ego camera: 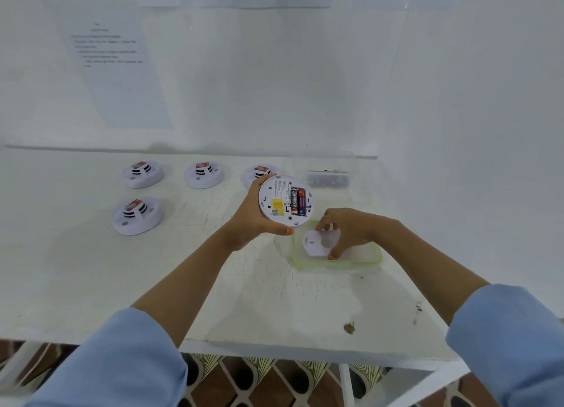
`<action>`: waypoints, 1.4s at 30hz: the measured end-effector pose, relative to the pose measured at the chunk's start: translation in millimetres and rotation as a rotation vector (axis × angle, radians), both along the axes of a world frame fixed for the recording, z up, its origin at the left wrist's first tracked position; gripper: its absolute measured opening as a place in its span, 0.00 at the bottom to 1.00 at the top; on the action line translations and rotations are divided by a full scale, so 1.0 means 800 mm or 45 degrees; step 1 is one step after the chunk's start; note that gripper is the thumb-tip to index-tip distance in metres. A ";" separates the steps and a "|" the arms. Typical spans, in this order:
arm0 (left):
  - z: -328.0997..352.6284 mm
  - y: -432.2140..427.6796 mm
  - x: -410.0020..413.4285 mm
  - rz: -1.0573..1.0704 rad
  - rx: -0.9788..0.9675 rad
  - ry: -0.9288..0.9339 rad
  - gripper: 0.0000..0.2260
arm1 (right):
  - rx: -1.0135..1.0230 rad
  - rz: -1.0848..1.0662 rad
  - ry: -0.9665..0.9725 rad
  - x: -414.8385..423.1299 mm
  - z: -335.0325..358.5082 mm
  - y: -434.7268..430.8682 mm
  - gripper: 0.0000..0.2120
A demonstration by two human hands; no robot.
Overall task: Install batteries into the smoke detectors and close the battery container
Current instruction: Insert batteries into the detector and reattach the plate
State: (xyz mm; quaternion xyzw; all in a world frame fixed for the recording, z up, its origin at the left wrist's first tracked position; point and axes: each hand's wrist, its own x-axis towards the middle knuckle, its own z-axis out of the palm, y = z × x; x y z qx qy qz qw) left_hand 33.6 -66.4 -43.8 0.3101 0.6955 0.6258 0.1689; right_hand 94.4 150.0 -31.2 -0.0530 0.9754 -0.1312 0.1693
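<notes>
My left hand [254, 216] grips a round white smoke detector [285, 199] above the table, its back turned up. Two batteries [297, 201] sit side by side in its open compartment. My right hand [348, 231] pinches a small white cover plate [320, 242] between thumb and fingers. The plate lies over a clear lid with a green rim [335, 264] flat on the table. A clear battery container [327, 179] stands at the back right, its contents blurred.
Several other white smoke detectors stand face up on the white table [213, 284]: two at the back left [142, 173] [205, 174], one half hidden behind my left hand [259, 172], one nearer [137, 215]. White walls close the back and right. The table's front edge is near me.
</notes>
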 end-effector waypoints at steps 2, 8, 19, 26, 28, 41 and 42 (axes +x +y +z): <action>0.000 0.002 -0.001 -0.004 0.003 0.006 0.45 | -0.009 -0.011 0.006 0.001 0.002 -0.001 0.32; 0.005 0.003 -0.010 -0.019 0.059 0.017 0.44 | 0.003 -0.126 0.226 0.011 0.047 0.028 0.28; 0.027 0.030 -0.031 -0.040 0.071 0.172 0.46 | -0.216 0.045 0.606 -0.024 0.111 -0.042 0.30; 0.033 0.029 -0.069 -0.078 0.078 0.124 0.45 | -0.183 0.047 0.655 -0.065 0.105 -0.045 0.31; 0.033 0.027 -0.080 -0.096 0.075 0.132 0.44 | -0.188 0.055 0.658 -0.074 0.105 -0.047 0.31; 0.027 0.044 -0.116 -0.154 0.086 0.054 0.43 | -0.168 0.106 0.589 -0.110 0.104 -0.031 0.31; 0.028 0.046 -0.117 -0.151 0.086 0.050 0.44 | -0.163 0.115 0.586 -0.113 0.104 -0.029 0.31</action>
